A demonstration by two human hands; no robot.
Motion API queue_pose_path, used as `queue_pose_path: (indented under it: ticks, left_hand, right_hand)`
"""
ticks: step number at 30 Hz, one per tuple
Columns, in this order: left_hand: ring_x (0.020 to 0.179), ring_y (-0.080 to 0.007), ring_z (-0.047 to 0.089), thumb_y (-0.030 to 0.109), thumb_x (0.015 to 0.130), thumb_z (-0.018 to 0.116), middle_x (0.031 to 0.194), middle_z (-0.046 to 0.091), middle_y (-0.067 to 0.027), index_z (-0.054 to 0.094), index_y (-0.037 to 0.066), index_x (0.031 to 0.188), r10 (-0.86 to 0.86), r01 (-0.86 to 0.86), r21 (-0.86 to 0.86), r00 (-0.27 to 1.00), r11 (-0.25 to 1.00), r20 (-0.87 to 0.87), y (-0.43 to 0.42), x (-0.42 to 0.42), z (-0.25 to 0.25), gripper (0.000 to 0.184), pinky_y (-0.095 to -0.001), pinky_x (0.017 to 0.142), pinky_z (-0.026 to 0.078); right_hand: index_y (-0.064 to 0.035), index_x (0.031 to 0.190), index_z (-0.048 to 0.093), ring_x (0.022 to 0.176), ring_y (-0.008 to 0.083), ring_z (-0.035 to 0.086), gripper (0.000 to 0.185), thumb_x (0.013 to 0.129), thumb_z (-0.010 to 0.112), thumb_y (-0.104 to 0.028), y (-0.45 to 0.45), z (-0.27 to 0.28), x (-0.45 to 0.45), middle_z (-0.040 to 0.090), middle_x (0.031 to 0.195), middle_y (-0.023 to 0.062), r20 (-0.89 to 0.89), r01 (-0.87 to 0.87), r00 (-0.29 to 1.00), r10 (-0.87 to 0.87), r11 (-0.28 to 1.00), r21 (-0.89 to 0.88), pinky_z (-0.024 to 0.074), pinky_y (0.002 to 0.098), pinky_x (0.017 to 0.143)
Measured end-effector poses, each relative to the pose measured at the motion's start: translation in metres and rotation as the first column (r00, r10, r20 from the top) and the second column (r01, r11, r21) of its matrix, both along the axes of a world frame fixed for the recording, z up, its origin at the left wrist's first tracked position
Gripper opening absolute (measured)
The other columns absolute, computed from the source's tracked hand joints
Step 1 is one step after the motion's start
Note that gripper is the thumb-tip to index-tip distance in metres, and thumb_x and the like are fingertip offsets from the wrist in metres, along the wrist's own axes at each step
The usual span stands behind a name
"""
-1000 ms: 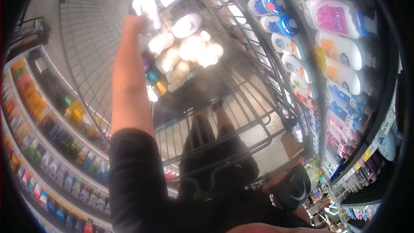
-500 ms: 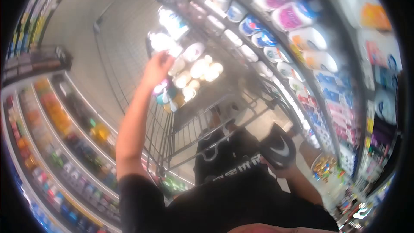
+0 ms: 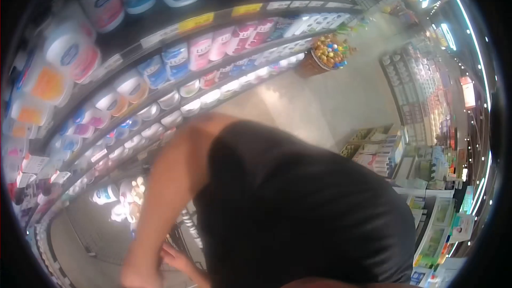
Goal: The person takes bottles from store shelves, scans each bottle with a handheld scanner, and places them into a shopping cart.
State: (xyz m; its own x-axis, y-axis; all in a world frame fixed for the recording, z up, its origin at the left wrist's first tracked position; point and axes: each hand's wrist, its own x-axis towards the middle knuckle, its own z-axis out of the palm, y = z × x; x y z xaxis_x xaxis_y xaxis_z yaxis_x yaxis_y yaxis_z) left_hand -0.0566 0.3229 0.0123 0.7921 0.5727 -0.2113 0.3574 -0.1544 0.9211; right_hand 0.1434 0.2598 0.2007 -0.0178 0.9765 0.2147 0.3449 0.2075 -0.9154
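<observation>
My right arm crosses in front of my black shirt and hangs down to the lower left. My right hand (image 3: 141, 276) is blurred at the bottom edge, and its fingers are hidden. Just beside that wrist my left hand (image 3: 178, 261) comes up from below, partly covered, with the visible fingers stretched out and nothing seen in them. Beyond the hands, white bottles (image 3: 105, 194) and pale round-topped items (image 3: 137, 191) sit close together near the cart. Part of the metal cart (image 3: 192, 224) shows between my arm and my shirt.
A long shelf of bottles and pouches (image 3: 200, 52) curves from the left across the top, with yellow price tags (image 3: 196, 22). A wicker basket (image 3: 313, 65) with gold-wrapped items stands on the pale aisle floor (image 3: 362, 96). Boxes and product racks (image 3: 384, 154) line the right side.
The view has swung to the right, so the shelf now fills the left and top. My left hand has left the goods in the cart. The black swoosh-marked item from my right hand is out of sight.
</observation>
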Motion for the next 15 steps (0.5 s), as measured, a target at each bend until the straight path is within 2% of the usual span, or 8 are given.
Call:
queue_pose_path:
  ticks: [2,3,4,8,11,13,14,15]
  left_hand:
    - [0.120,-0.0250,0.057,0.021,0.106,0.050,0.132,0.058,-0.0203,0.047,-0.007,0.138,-0.001,0.002,0.025,0.999,1.000,-0.049,-0.028,0.003,0.029,0.043,-0.0373,0.107,0.042]
    - [0.120,-0.0250,0.057,0.021,0.106,0.050,0.132,0.058,-0.0203,0.047,-0.007,0.138,0.026,-0.022,0.065,0.998,0.998,-0.065,-0.072,0.015,0.026,0.043,-0.0373,0.107,0.042]
    - [0.117,-0.0277,0.058,0.022,0.105,0.050,0.129,0.059,-0.0214,0.049,-0.007,0.136,0.024,-0.006,0.162,0.994,0.987,-0.108,-0.039,0.000,0.028,0.042,-0.0387,0.104,0.042]
    - [0.108,-0.0383,0.059,0.025,0.103,0.051,0.117,0.063,-0.0257,0.056,-0.007,0.125,0.040,0.060,0.422,0.974,0.905,-0.225,-0.060,0.011,0.018,0.040,-0.0442,0.093,0.045]
    - [0.101,-0.0462,0.060,0.028,0.101,0.052,0.108,0.066,-0.0289,0.061,-0.007,0.118,0.143,0.065,0.595,0.944,0.801,-0.296,-0.034,-0.015,-0.015,0.040,-0.0483,0.085,0.046]
    - [0.097,-0.0486,0.061,0.028,0.100,0.053,0.105,0.066,-0.0303,0.064,-0.008,0.112,0.162,0.088,0.664,0.938,0.743,-0.306,-0.016,-0.038,-0.041,0.039,-0.0502,0.081,0.046]
    - [0.096,-0.0483,0.061,0.028,0.099,0.053,0.104,0.066,-0.0306,0.065,-0.008,0.108,0.164,0.095,0.691,0.940,0.717,-0.299,-0.013,-0.040,-0.042,0.039,-0.0507,0.080,0.046]
    - [0.096,-0.0469,0.062,0.028,0.099,0.052,0.104,0.066,-0.0311,0.065,-0.009,0.105,0.109,0.044,0.682,0.978,0.730,-0.180,-0.031,-0.025,-0.023,0.040,-0.0505,0.080,0.046]
  right_hand:
    - [-0.0067,0.071,0.071,0.067,0.0299,0.068,0.033,0.072,0.072,-0.039,0.008,0.022,-0.009,0.070,0.067,0.0106,0.076,-0.068,0.994,0.073,0.996,-0.065,0.0540,0.0404,0.065]
    - [-0.0065,0.071,0.071,0.067,0.0301,0.068,0.033,0.072,0.072,-0.040,0.005,0.033,-0.011,0.070,0.067,0.0107,0.101,-0.089,0.990,0.096,0.993,-0.075,0.0541,0.0402,0.065]
    - [-0.0063,0.071,0.071,0.067,0.0302,0.068,0.033,0.072,0.072,-0.040,0.006,0.042,-0.016,0.070,0.067,0.0108,0.128,-0.105,0.985,0.114,0.992,-0.072,0.0542,0.0401,0.065]
    - [-0.0054,0.070,0.071,0.068,0.0308,0.069,0.035,0.071,0.070,-0.040,-0.015,0.068,-0.026,0.071,0.068,0.0110,0.200,-0.162,0.964,0.177,0.983,-0.092,0.0544,0.0397,0.065]
    - [-0.0047,0.069,0.072,0.068,0.0313,0.069,0.036,0.071,0.069,-0.040,-0.037,0.083,-0.030,0.071,0.068,0.0112,0.241,-0.201,0.945,0.223,0.973,-0.111,0.0547,0.0393,0.066]
    - [-0.0043,0.068,0.072,0.068,0.0316,0.069,0.036,0.071,0.068,-0.040,-0.063,0.079,-0.016,0.071,0.069,0.0114,0.114,-0.149,0.982,0.154,0.988,-0.051,0.0548,0.0391,0.066]
    - [-0.0015,0.066,0.068,0.068,0.0360,0.068,0.035,0.069,0.070,-0.037,-0.083,0.072,-0.002,0.068,0.067,0.0162,-0.054,-0.131,0.990,0.133,0.991,0.036,0.0539,0.0434,0.065]
    - [0.0004,0.065,0.065,0.067,0.0374,0.067,0.037,0.070,0.071,-0.036,-0.093,0.060,0.001,0.066,0.066,0.0180,-0.056,-0.050,0.997,0.054,0.997,0.060,0.0533,0.0461,0.065]
